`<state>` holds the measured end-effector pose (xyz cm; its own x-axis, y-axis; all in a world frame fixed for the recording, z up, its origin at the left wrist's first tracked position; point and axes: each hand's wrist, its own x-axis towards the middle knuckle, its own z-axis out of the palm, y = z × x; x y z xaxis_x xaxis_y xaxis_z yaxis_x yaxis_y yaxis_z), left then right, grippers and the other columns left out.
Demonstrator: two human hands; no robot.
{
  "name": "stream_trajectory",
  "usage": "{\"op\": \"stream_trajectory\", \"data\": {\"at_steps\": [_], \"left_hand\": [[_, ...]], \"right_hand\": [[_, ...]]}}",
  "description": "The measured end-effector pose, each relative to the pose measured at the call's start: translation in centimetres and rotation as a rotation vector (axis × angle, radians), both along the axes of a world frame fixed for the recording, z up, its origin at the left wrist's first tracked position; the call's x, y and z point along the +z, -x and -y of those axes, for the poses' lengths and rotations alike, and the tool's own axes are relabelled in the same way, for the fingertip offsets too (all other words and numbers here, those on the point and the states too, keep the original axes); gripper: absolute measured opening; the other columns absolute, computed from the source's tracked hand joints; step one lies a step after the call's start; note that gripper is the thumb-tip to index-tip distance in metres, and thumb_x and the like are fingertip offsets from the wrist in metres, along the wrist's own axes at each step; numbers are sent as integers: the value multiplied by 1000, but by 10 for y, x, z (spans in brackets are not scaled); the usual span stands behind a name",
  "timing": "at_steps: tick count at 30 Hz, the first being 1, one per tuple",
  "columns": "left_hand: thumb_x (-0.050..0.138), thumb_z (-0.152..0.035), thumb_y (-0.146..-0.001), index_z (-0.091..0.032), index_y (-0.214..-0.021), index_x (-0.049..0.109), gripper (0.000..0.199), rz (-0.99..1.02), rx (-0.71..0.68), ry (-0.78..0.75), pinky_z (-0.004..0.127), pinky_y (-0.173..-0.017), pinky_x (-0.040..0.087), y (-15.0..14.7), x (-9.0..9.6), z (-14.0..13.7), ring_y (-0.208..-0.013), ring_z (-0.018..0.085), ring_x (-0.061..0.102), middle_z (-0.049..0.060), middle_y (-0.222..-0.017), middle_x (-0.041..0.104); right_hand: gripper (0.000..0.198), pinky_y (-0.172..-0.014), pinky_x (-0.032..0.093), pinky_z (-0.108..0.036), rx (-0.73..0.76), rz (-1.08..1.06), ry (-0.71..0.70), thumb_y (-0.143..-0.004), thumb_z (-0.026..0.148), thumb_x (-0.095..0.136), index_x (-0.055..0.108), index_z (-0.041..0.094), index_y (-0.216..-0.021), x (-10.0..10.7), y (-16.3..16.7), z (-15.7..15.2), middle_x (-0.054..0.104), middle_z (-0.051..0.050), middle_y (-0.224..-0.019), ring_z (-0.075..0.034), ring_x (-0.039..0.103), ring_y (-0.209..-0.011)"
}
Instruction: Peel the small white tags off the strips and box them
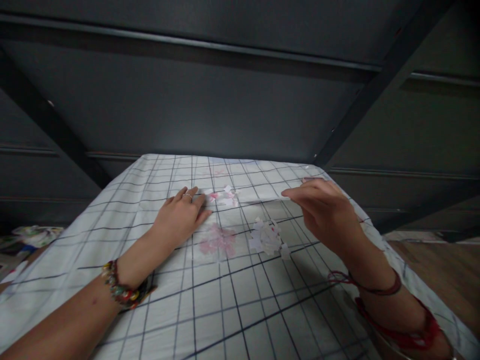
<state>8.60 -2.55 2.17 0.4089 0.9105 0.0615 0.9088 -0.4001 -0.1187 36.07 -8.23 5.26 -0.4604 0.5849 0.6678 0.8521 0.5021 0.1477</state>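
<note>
My left hand lies flat on a white cloth with dark checked lines, its fingers spread. Just beyond its fingertips sits a small group of white and pink paper scraps. My right hand is held above the cloth at the right, with its fingers pressed together and pointing left. Whatever may be between those fingers is hidden. Nearer to me and left of that hand is a loose heap of white paper scraps. A pale pink flower shape shows between the heap and my left hand.
A dark panelled wall or board rises straight behind the cloth's far edge. Wooden floor shows at the right. Some crumpled colourful items lie low at the left.
</note>
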Motion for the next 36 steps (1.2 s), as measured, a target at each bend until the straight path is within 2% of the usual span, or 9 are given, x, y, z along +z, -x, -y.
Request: {"op": "stream_trajectory", "data": {"at_steps": [3, 6, 10, 18, 23, 29, 33, 36], "left_hand": [[44, -37, -96, -13, -131, 56, 44, 18, -13, -19, 51, -102, 42, 1, -2, -1, -134, 36, 42, 18, -144, 48], [44, -38, -96, -16, -131, 56, 44, 19, -12, -49, 50, -101, 43, 2, -3, -1, -133, 34, 42, 16, -143, 50], [42, -38, -97, -14, -132, 55, 45, -4, -7, -37, 49, -102, 42, 1, 0, 0, -135, 35, 41, 16, -144, 48], [43, -37, -97, -14, -134, 54, 45, -3, -26, -48, 46, -105, 40, -3, 3, 1, -135, 33, 41, 16, -144, 48], [42, -37, -98, -14, -135, 53, 45, -5, -45, -45, 45, -107, 38, -3, 5, 2, -135, 32, 40, 14, -145, 48], [45, -37, -97, -13, -134, 55, 45, 12, -69, -54, 45, -108, 37, -4, 3, 1, -135, 32, 41, 16, -143, 50], [46, -36, -96, -13, -132, 57, 43, 33, -80, -71, 44, -107, 39, -5, 2, -1, -133, 32, 44, 15, -141, 52], [46, -36, -96, -12, -131, 57, 44, 32, -86, -67, 45, -107, 39, -5, 1, -1, -133, 33, 44, 16, -141, 52]], "right_hand": [[40, -65, 41, -32, -85, 40, 83, -76, -5, 40, 68, 21, -86, -3, -6, -6, 64, -2, -70, -18, 56, -72], [41, -68, 44, -32, -23, -1, 143, -75, -4, 38, 69, 22, -84, -1, -14, -6, 65, -2, -71, -17, 57, -71], [37, -73, 45, -33, 9, -89, 100, -80, 0, 40, 68, 22, -88, 3, -19, -3, 68, -2, -78, -18, 60, -78], [41, -67, 38, -30, -53, -21, 41, -75, -6, 40, 68, 21, -85, -10, -1, -13, 64, -1, -72, -17, 55, -73], [43, -67, 37, -30, 17, -21, 79, -73, -8, 39, 68, 22, -84, -4, -6, -9, 65, -1, -71, -17, 54, -72], [40, -67, 38, -31, 24, -56, 39, -75, -5, 40, 67, 22, -86, 0, -13, -7, 65, -1, -73, -18, 55, -74], [39, -66, 40, -30, 110, -64, 90, -76, -4, 41, 68, 22, -85, 1, -16, -8, 64, 0, -71, -16, 55, -69], [36, -69, 42, -30, 149, -93, 73, -79, -2, 42, 68, 22, -86, 4, -17, -7, 66, -1, -74, -15, 58, -72]]}}
